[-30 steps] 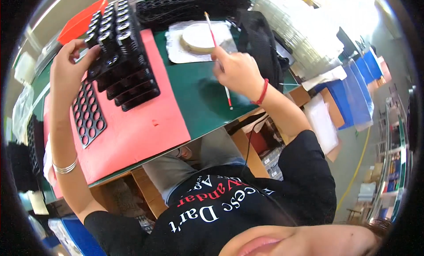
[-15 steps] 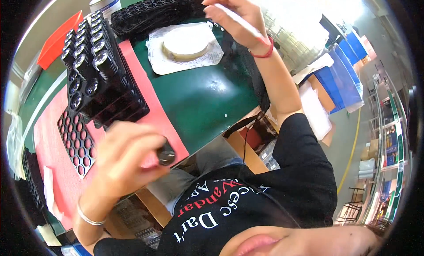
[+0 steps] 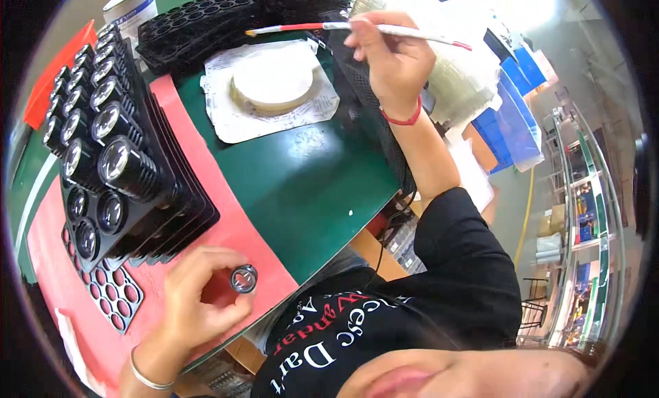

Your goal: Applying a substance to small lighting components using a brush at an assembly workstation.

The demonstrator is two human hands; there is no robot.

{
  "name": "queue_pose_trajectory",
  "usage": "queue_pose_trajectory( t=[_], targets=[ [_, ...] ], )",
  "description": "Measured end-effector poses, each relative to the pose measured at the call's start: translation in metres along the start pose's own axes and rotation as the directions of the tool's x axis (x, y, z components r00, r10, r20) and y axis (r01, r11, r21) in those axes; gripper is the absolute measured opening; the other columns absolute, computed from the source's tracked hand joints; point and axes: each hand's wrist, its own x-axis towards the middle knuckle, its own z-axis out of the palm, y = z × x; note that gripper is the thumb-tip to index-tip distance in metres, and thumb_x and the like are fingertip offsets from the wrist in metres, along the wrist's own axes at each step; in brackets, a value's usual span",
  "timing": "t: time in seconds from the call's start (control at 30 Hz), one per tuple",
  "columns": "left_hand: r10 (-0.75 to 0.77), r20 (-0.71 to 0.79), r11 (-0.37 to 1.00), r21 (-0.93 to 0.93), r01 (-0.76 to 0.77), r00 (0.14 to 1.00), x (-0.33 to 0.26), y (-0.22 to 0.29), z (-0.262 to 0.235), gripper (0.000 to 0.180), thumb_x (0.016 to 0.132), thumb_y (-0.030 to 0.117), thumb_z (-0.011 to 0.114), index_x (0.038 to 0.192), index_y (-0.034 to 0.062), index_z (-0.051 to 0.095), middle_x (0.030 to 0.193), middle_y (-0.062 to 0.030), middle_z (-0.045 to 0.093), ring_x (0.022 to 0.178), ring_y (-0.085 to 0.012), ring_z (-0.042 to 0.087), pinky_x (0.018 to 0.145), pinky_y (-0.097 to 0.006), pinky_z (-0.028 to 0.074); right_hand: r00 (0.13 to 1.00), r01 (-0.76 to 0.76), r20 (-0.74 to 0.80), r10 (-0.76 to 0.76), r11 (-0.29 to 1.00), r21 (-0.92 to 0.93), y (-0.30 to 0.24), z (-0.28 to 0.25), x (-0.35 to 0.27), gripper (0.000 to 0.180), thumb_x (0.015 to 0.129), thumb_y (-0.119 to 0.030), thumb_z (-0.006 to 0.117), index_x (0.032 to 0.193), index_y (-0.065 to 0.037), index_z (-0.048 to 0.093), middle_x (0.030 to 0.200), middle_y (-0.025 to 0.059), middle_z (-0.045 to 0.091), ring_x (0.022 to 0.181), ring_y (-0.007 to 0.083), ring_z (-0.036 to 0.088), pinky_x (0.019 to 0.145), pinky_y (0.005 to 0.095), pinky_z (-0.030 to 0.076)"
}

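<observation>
Left hand: the left hand (image 3: 199, 305) was curled near the table's front edge, fingers closed around a small round lens part (image 3: 244, 279), held just above the pink mat (image 3: 226, 213).
Lens part: black-rimmed with a glassy face turned up toward the camera; it sat at the fingertips, just in front of the stacked trays.
Right hand: the right hand (image 3: 388, 58) was raised at the far side of the table, fingers pinched shut on a thin brush (image 3: 357, 29) with a red-and-white handle, held nearly level.
Brush tip: it pointed left, above the far edge of the white disc (image 3: 273, 86); whether it touched anything could not be told.
White disc: lay on a sheet of paper (image 3: 233, 123) on the green table (image 3: 316, 185).
Loaded trays: a stack of black trays (image 3: 117, 165) full of upright lens parts stood on the pink mat, left of the disc.
Empty trays: one black tray (image 3: 195, 24) lay at the far edge; another (image 3: 113, 298) lay flat beside the left hand.
Wrists: a red band on the right, a silver bangle on the left.
</observation>
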Motion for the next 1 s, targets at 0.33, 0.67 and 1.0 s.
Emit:
queue_pose_trajectory(
  t=[0.33, 0.67, 1.0],
  targets=[
    [-0.106, -0.039, 0.988, -0.114, 0.101, 0.994, 0.001, -0.003, -0.001, 0.031, 0.060, -0.002, 0.066, 0.091, 0.0005, 0.061, 0.082, -0.0090, 0.061, 0.068, -0.0160, 0.057, 0.058, -0.024, 0.045, 0.993, 0.111, -0.039, -0.112, 0.993, -0.034, -0.007, -0.003, -0.003, 0.039, 0.094, -0.026, 0.043, 0.072, 0.002, 0.057, 0.060, 0.0030, 0.051, 0.048, 0.0051, 0.037, 0.045, 0.0196, 0.026],
    [-0.288, -0.057, 0.926, -0.272, 0.263, 0.956, 0.000, 0.006, -0.002, 0.028, 0.064, -0.003, 0.066, 0.091, -0.0009, 0.059, 0.082, -0.0064, 0.057, 0.070, -0.0101, 0.055, 0.057, -0.020, 0.044, 0.982, 0.130, 0.158, -0.105, 0.979, -0.156, -0.009, -0.003, -0.009, 0.032, 0.090, -0.019, 0.051, 0.065, 0.000, 0.059, 0.057, 0.0076, 0.054, 0.049, 0.0140, 0.048, 0.047, 0.0247, 0.036],
    [-0.295, -0.045, 0.931, -0.239, 0.277, 0.954, 0.004, 0.005, -0.001, 0.027, 0.065, -0.001, 0.068, 0.091, 0.0006, 0.059, 0.081, -0.0044, 0.057, 0.066, -0.0069, 0.055, 0.051, -0.018, 0.042, 0.993, -0.117, 0.019, 0.117, 0.992, 0.053, 0.000, -0.003, -0.006, 0.037, 0.093, -0.023, 0.045, 0.066, 0.000, 0.056, 0.055, 0.0009, 0.049, 0.047, 0.0055, 0.037, 0.044, 0.0213, 0.027]
  ],
)
